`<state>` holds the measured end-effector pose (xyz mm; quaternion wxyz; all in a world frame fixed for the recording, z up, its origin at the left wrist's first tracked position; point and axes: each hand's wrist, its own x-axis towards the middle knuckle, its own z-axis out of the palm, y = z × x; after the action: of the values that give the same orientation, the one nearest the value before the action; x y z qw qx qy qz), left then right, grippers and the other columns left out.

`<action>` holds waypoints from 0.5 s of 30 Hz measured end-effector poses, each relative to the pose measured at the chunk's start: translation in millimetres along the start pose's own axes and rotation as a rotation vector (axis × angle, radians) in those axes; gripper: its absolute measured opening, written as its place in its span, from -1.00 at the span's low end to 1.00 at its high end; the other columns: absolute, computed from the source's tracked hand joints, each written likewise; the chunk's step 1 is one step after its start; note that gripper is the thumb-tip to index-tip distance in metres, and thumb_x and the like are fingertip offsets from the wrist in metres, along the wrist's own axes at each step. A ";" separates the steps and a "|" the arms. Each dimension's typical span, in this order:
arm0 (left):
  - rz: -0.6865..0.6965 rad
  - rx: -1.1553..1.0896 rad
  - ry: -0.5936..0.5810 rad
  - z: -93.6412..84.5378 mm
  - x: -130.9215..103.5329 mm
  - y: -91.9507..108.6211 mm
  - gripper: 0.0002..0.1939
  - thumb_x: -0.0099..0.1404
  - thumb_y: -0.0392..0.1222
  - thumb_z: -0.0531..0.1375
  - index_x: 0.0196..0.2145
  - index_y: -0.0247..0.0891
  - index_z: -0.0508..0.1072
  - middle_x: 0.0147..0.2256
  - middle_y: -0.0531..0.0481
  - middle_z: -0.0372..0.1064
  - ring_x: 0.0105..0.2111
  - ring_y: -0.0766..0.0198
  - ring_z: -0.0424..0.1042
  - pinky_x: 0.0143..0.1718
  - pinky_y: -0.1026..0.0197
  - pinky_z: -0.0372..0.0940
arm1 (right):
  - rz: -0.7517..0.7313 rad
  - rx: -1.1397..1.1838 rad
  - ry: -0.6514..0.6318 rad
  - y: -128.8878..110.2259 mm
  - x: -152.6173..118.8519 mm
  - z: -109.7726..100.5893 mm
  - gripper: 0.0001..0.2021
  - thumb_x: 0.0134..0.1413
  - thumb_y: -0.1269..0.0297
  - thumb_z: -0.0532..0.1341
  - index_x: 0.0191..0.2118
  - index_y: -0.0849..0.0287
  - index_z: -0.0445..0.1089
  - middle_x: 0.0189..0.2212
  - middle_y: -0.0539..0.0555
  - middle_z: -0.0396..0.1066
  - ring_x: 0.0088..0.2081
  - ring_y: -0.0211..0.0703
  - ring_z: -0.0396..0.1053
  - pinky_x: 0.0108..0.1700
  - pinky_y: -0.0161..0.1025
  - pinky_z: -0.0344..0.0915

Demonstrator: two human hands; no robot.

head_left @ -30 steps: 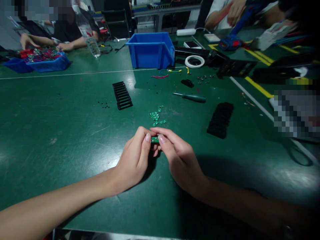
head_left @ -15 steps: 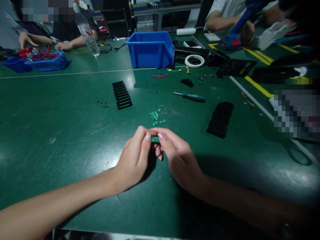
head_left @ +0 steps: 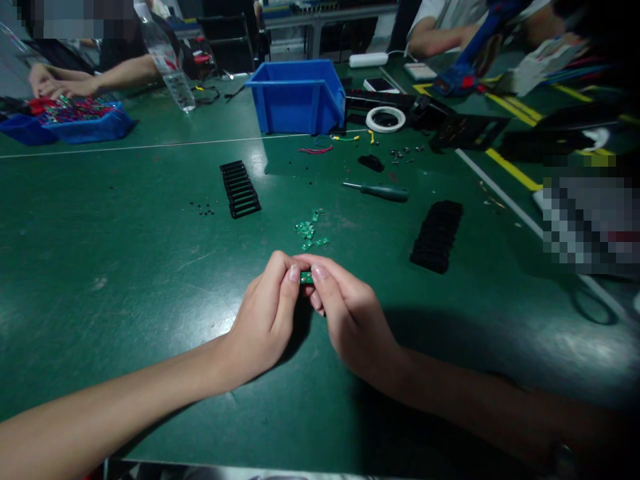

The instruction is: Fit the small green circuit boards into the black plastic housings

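A small green circuit board [head_left: 307,277] is pinched between my two hands, its ends covered by the thumbs. My left hand [head_left: 267,307] grips its left end, thumb on top and fingers curled behind. On the right end, my right hand [head_left: 350,310] holds it the same way. Just beyond the fingertips lies a loose pile of similar green boards [head_left: 306,230]. Farther left is a black slotted frame [head_left: 241,189], with several tiny black pieces [head_left: 203,209] beside it. A stack of black frames [head_left: 437,237] lies to the right.
A dark-handled screwdriver [head_left: 383,192] lies beyond the boards. Behind it are small screws [head_left: 403,155], a white tape ring [head_left: 385,120] and a blue bin [head_left: 297,100]. A water bottle [head_left: 173,70] and wire-filled blue tray [head_left: 93,127] stand far left. Two other people sit across the table.
My right thumb has shifted slightly left along the board, so less of it shows. The whole view has moved a little. At the far left, the other person's hands have come together.
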<state>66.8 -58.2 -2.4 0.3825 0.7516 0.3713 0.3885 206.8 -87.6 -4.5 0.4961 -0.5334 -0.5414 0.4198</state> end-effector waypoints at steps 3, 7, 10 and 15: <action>0.009 -0.007 -0.004 0.2 0.5 0.4 -0.79 0.57 -0.16 -0.08 -0.23 -0.20 0.25 -0.37 0.05 0.25 -0.39 0.35 0.26 -0.33 0.27 0.21 | -0.009 -0.011 0.006 -0.2 -0.3 0.3 -0.63 0.45 0.14 -0.03 0.04 0.18 0.45 -0.39 0.08 0.42 -0.22 -0.08 0.43 -0.14 -0.14 0.39; 0.026 -0.029 -0.001 0.9 0.9 2.8 -0.80 0.57 -0.19 -0.06 -0.23 -0.20 0.27 -0.35 0.07 0.26 -0.37 0.38 0.25 -0.30 0.29 0.21 | -0.030 -0.027 0.015 -1.9 -1.7 0.4 -0.61 0.46 0.15 -0.05 0.07 0.20 0.44 -0.31 0.12 0.46 -0.18 -0.07 0.44 -0.11 -0.13 0.38; 0.021 -0.045 0.011 1.9 0.8 5.0 -0.80 0.57 -0.19 -0.05 -0.22 -0.20 0.29 -0.34 0.07 0.25 -0.35 0.38 0.26 -0.29 0.30 0.21 | -0.038 -0.027 0.021 -2.2 -3.3 0.1 -0.60 0.47 0.14 -0.06 0.11 0.18 0.42 -0.19 0.15 0.49 -0.15 -0.08 0.44 -0.08 -0.13 0.38; 0.025 -0.063 0.026 3.4 0.8 6.3 -0.81 0.57 -0.20 -0.04 -0.22 -0.20 0.29 -0.33 0.06 0.29 -0.34 0.39 0.29 -0.26 0.31 0.23 | -0.028 0.013 0.030 0.7 -4.9 0.3 -0.60 0.47 0.11 -0.07 0.14 0.13 0.40 -0.16 0.15 0.49 -0.11 -0.07 0.45 -0.10 -0.14 0.38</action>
<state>71.7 -61.2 1.9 0.3962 0.7388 0.3543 0.4144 206.3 -92.4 -5.7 0.5132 -0.5290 -0.5386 0.4083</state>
